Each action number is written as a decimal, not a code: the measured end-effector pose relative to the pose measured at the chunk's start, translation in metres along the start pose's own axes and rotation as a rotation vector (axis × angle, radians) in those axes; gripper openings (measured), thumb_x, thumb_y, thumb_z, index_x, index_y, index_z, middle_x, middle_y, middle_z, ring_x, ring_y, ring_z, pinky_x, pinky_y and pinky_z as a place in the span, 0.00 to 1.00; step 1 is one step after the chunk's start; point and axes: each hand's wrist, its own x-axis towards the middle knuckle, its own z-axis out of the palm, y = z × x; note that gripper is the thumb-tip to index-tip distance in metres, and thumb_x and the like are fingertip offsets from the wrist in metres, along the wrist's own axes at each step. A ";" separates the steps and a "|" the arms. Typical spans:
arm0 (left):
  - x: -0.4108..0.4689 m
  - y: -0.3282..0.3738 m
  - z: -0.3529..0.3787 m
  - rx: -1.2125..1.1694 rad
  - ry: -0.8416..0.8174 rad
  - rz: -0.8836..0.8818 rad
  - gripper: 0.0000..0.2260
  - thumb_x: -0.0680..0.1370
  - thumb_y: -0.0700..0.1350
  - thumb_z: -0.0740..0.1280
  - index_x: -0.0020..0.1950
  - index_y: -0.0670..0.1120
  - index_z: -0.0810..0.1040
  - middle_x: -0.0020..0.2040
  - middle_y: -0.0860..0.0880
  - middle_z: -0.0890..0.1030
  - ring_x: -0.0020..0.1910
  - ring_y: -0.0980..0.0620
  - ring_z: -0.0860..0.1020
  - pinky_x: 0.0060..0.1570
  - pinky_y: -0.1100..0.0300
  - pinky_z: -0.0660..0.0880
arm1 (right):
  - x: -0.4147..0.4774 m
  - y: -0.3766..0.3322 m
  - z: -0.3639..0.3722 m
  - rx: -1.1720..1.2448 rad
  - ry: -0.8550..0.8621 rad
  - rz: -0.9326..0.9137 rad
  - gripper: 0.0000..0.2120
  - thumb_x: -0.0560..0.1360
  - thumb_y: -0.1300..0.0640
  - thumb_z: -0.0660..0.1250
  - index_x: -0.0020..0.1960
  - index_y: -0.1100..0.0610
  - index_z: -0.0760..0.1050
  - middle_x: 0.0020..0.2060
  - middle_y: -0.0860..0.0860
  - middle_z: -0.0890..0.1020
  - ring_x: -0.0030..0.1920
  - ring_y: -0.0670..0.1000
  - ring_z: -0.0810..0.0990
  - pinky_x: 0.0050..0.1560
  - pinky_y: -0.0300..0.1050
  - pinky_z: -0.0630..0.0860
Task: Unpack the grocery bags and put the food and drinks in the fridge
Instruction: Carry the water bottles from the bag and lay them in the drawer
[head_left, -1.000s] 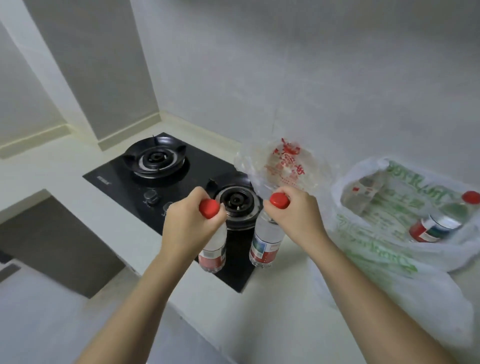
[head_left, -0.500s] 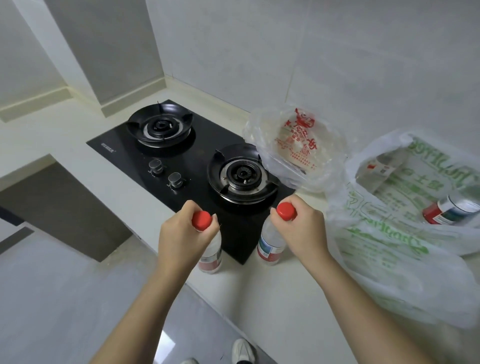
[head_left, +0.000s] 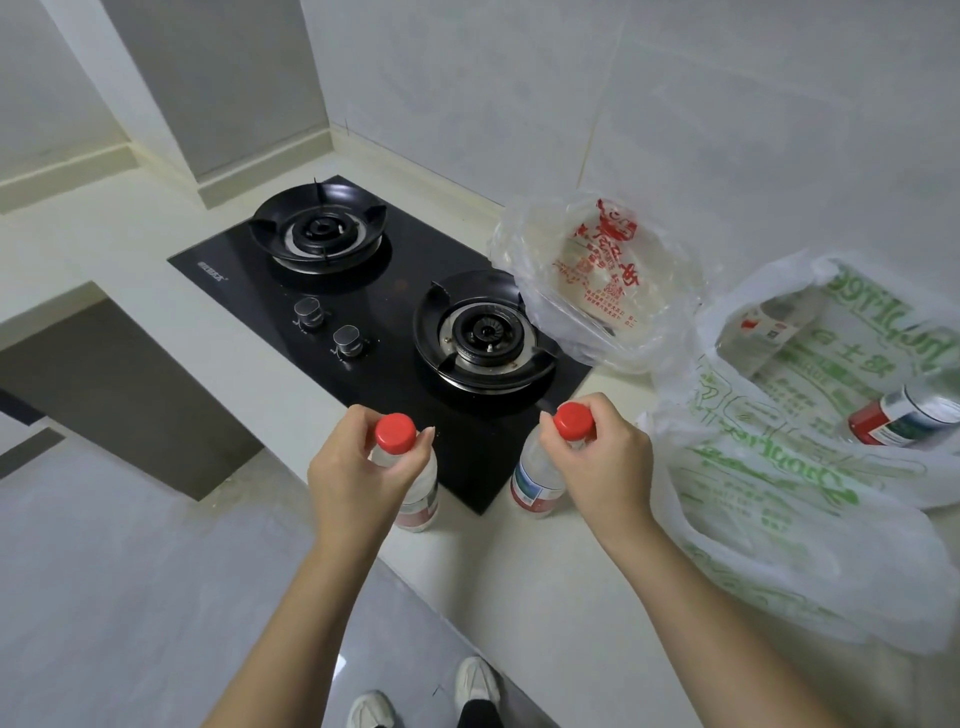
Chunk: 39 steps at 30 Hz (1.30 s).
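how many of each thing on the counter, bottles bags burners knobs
bottles: 4, one in the left hand, one in the right hand, two in the green-print bag
bags: 2, green-print bag and red-print bag
burners: 2
knobs: 2
total: 10

Counter (head_left: 519, 587), black hob (head_left: 400, 291), clear bag (head_left: 660, 291), white bag (head_left: 769, 514)
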 end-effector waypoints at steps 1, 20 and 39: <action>0.000 -0.001 0.001 -0.015 0.007 -0.007 0.16 0.67 0.54 0.74 0.39 0.49 0.69 0.33 0.58 0.71 0.34 0.58 0.71 0.34 0.64 0.66 | -0.001 0.000 0.002 -0.002 0.016 0.003 0.14 0.69 0.42 0.68 0.37 0.53 0.72 0.26 0.40 0.69 0.28 0.47 0.69 0.32 0.39 0.65; -0.061 -0.094 0.047 -0.304 -0.308 -0.348 0.45 0.60 0.53 0.80 0.71 0.47 0.63 0.65 0.49 0.72 0.64 0.54 0.73 0.61 0.61 0.72 | -0.073 0.093 0.078 0.388 -0.316 0.408 0.25 0.65 0.51 0.79 0.55 0.58 0.74 0.48 0.57 0.80 0.50 0.57 0.81 0.50 0.54 0.78; -0.054 -0.077 0.058 -0.255 -0.180 -0.411 0.15 0.67 0.44 0.76 0.49 0.43 0.78 0.40 0.49 0.81 0.40 0.53 0.80 0.39 0.61 0.76 | -0.057 0.068 0.074 0.491 -0.369 0.524 0.19 0.66 0.61 0.79 0.54 0.60 0.78 0.46 0.47 0.82 0.43 0.34 0.81 0.44 0.29 0.75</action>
